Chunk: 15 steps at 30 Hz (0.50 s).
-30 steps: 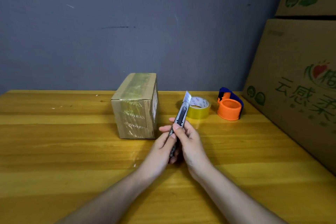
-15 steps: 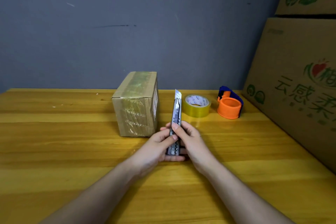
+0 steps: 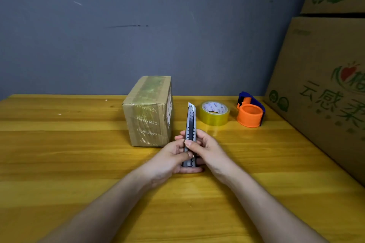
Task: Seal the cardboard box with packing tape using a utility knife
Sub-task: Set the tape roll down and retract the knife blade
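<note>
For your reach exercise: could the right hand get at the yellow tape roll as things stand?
Probably yes: bare table separates the right hand from the tape roll, but that hand holds the utility knife.

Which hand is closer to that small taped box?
Left. The left hand sits just in front of the box, near its front right corner; the right hand is farther right, beyond the knife both grip.

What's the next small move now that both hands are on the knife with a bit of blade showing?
Probably lay the utility knife down or leave it in one hand and reach the right hand to the tape roll. Both hands grip the knife, its blade tip is out, and the roll lies untouched right of the cardboard box.
</note>
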Each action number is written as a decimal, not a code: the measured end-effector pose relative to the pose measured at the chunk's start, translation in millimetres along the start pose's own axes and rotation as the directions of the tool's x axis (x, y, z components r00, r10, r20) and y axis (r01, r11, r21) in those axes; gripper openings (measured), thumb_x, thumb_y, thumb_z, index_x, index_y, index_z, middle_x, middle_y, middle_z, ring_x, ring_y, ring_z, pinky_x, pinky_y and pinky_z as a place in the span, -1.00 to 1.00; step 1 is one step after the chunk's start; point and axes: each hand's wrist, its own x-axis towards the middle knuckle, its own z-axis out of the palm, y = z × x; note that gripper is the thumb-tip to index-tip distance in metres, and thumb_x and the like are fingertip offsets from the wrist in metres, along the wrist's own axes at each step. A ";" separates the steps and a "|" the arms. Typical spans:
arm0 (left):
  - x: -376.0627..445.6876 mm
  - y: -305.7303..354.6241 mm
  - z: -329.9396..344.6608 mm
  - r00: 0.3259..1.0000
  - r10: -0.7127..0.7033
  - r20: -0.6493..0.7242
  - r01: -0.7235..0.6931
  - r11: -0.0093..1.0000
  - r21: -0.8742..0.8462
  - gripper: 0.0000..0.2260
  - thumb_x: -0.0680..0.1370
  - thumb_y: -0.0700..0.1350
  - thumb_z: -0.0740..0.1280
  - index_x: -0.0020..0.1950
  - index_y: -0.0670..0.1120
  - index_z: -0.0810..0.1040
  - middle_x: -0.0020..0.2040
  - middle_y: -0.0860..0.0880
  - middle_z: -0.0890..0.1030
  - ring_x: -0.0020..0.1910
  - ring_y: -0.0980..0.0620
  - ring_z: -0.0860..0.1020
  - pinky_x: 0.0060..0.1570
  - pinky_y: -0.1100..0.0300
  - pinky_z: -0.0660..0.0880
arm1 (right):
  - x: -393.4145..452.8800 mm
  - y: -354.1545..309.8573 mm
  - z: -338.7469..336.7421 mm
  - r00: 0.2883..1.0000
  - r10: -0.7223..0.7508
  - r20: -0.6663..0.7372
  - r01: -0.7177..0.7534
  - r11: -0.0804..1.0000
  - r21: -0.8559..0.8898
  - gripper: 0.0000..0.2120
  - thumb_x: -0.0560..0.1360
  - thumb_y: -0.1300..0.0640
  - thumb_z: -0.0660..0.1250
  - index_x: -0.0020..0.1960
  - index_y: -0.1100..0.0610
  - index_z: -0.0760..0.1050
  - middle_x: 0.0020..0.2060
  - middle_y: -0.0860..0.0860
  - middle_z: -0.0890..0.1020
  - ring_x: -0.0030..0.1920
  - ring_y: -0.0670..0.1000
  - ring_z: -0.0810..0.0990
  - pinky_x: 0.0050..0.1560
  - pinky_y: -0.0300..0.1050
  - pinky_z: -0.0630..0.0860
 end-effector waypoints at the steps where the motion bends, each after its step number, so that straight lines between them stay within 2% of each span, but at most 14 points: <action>1: 0.2 0.0 -0.3 1.000 -0.004 0.009 0.004 1.000 -0.003 -0.70 0.59 -0.42 0.12 0.17 -0.15 0.51 0.03 -0.04 0.68 0.02 -0.04 0.66 0.03 -0.03 0.61 | 0.2 -0.2 -1.5 1.000 0.003 0.012 -0.003 1.000 -0.002 -0.78 0.56 0.33 0.21 0.11 0.08 0.48 0.01 -0.03 0.66 -0.11 -0.16 0.66 -0.09 -0.24 0.60; 5: 0.5 0.6 -0.5 1.000 -0.010 0.022 0.010 1.000 0.010 -0.67 0.57 -0.45 0.12 0.22 -0.17 0.49 0.07 -0.07 0.66 0.07 -0.06 0.65 0.06 -0.03 0.60 | 1.6 1.3 -4.2 0.999 -0.003 0.048 0.003 1.000 -0.003 -0.77 0.55 0.36 0.21 0.11 0.10 0.47 0.02 -0.05 0.67 -0.10 -0.12 0.68 -0.12 -0.22 0.61; 8: 0.1 1.2 0.1 1.000 -0.012 0.019 0.012 1.000 -0.001 -0.66 0.56 -0.47 0.13 0.16 -0.13 0.52 0.01 -0.03 0.69 0.03 -0.03 0.66 0.05 0.01 0.61 | 2.3 3.0 -4.7 0.999 -0.021 0.050 0.021 1.000 -0.011 -0.76 0.55 0.39 0.19 0.14 0.14 0.44 0.04 -0.01 0.65 -0.11 -0.14 0.68 -0.12 -0.26 0.60; 12: -0.6 2.0 2.3 1.000 -0.015 0.010 0.014 0.999 0.041 -0.58 0.52 -0.54 0.13 0.12 -0.09 0.53 -0.01 0.02 0.70 -0.01 0.01 0.67 0.06 0.05 0.61 | 2.8 4.6 -9.2 0.992 -0.021 0.122 0.025 0.999 -0.029 -0.65 0.51 0.44 0.23 0.20 0.12 0.40 0.11 0.01 0.62 0.03 -0.11 0.63 0.09 -0.21 0.56; 15: -0.3 2.0 2.6 1.000 -0.016 0.007 0.016 0.999 0.050 -0.57 0.51 -0.55 0.13 0.13 -0.09 0.53 0.01 0.01 0.69 -0.01 0.01 0.67 0.08 0.03 0.59 | 2.6 5.8 -11.2 0.992 -0.026 0.120 0.030 0.999 -0.036 -0.64 0.50 0.45 0.24 0.21 0.12 0.40 0.12 0.03 0.62 0.05 -0.11 0.62 0.12 -0.19 0.55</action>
